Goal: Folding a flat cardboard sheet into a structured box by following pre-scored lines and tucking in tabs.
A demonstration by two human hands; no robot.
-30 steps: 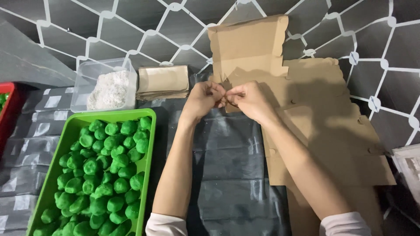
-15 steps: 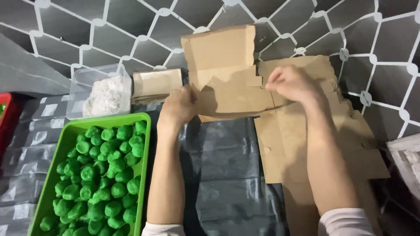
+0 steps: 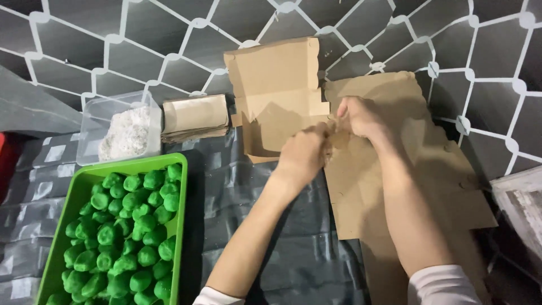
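Both the left hand [image 3: 305,155] and right hand [image 3: 361,117] pinch a stiff brown cardboard box [image 3: 279,96] at the surface's far edge, atop flat cardboard sheets [image 3: 395,186]. Bumpy green balls fill a tray [image 3: 79,192] at left.

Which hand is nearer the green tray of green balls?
Left. The left hand grips the brown cardboard box, a stretch of dark table cover to the right of the green tray. The right hand grips the box farther right.
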